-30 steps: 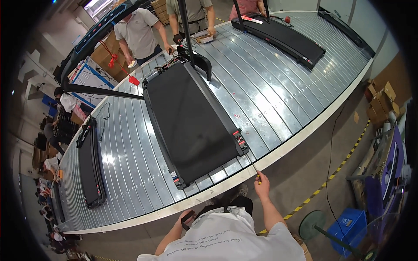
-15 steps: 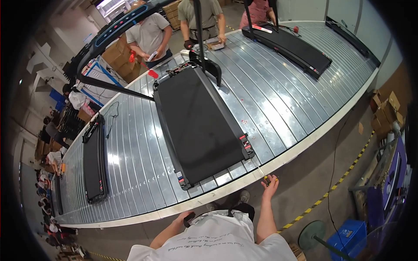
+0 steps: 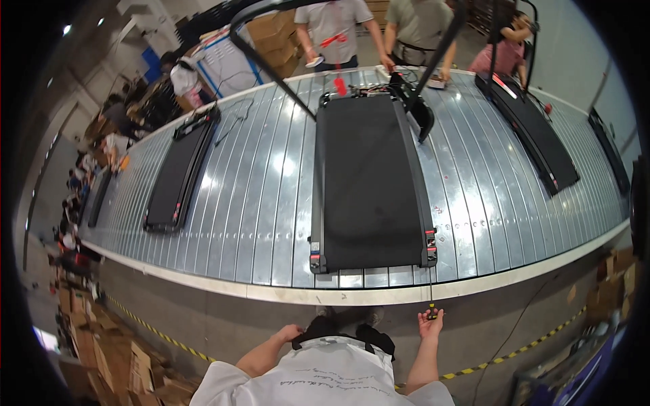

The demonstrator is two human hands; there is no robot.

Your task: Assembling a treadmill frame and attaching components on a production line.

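Note:
A black treadmill [image 3: 369,183] lies flat on the ribbed metal conveyor [image 3: 264,203], its near end straight in front of me. My right hand [image 3: 430,325] is just below the conveyor's front edge, palm up, holding a thin long-shafted tool [image 3: 430,308] with a dark and yellow handle. The shaft points up toward the treadmill's near right corner [image 3: 429,252]. My left hand [image 3: 288,333] is down at my waist beside a black pouch [image 3: 342,333], fingers curled. Whether it holds anything is hidden.
Two more treadmills lie on the conveyor, one to the left [image 3: 177,169] and one to the right [image 3: 531,132]. Several people stand along its far side [image 3: 335,30]. Stacked cardboard [image 3: 145,369] and yellow-black floor tape [image 3: 152,329] are at lower left, with boxes at right [image 3: 613,274].
My view has swung so the middle treadmill now sits square in front. My right hand has dropped back from the conveyor's edge toward my body, still holding the tool.

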